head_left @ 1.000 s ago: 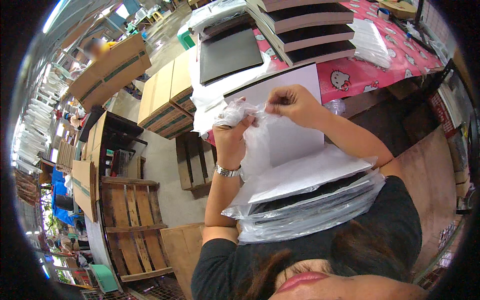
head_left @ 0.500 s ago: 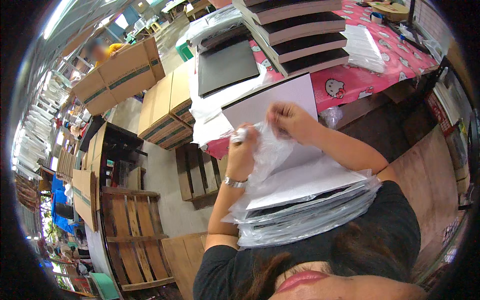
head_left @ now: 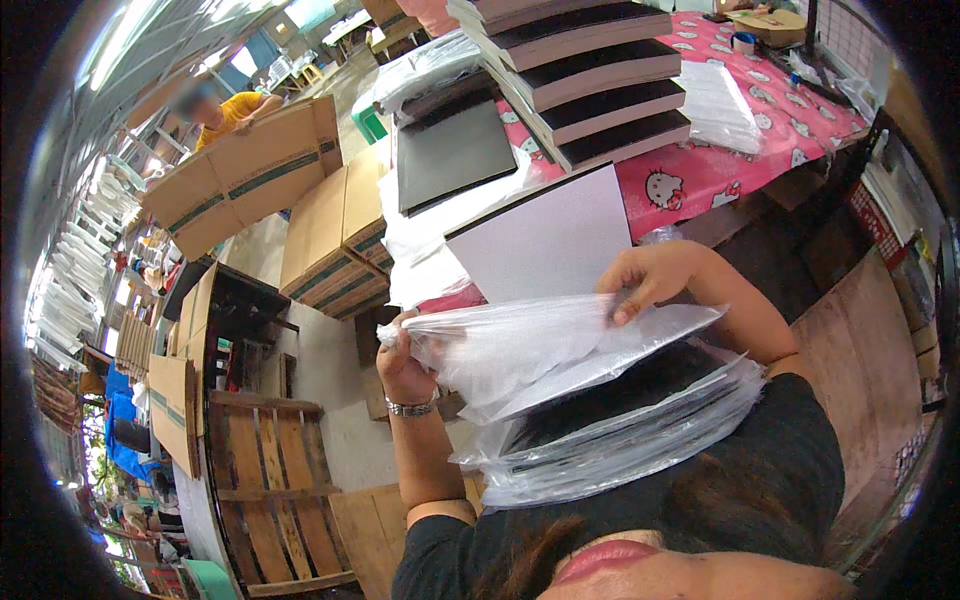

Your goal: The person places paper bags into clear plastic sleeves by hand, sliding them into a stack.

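My left hand (head_left: 405, 368), with a metal watch at the wrist, is closed on the gathered end of a clear plastic bag (head_left: 520, 345). The bag stretches to the right over a pale sheet-like layer. At its far right edge my right hand (head_left: 655, 278) is curled, thumb and fingers pinching the plastic. Below, a stack of flat black pieces in clear plastic (head_left: 620, 455) lies against my torso, its top black face partly showing. Just beyond my hands, a white panel with a dark edge (head_left: 550, 232) rests at the table's near edge.
Thick black-covered blocks with pale edges (head_left: 610, 85) are piled on the pink patterned tablecloth (head_left: 690, 190). Left of them lies a black flat panel (head_left: 455, 155). Cardboard boxes (head_left: 330, 225) and a wooden pallet (head_left: 265, 490) stand left. A person in yellow (head_left: 240, 108) holds flattened cardboard (head_left: 245, 175).
My hands have moved apart, the left going left and down, the right going right and down. The bunched plastic is now spread out between them. The other person's cardboard has shifted slightly.
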Demonstrator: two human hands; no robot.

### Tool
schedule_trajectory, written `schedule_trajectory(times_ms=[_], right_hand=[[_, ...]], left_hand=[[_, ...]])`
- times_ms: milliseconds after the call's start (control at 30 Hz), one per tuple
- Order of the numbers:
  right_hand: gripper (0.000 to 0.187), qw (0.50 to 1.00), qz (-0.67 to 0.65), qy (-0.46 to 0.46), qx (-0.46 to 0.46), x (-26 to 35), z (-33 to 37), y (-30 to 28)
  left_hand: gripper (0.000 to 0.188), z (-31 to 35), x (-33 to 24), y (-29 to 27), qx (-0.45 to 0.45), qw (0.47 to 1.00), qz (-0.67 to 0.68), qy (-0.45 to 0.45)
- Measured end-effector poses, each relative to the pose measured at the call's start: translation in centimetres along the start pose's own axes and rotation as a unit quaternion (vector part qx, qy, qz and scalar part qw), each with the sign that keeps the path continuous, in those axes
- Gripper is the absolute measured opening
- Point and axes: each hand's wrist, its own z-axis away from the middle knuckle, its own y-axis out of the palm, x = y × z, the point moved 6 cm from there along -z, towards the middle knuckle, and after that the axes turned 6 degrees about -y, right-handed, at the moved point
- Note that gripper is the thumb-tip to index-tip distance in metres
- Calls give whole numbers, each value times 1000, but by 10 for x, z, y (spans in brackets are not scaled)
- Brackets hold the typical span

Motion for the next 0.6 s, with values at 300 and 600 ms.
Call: schedule_trajectory(times_ms=[300, 600], right_hand=[[24, 962, -174, -52, -205, 0, 18, -24], [27, 794, -367, -297, -383, 6, 33, -52]], left_hand=[[40, 5, 31, -22, -24, 975, -183, -124], [15, 21, 87, -21, -10, 888, -327, -324]])
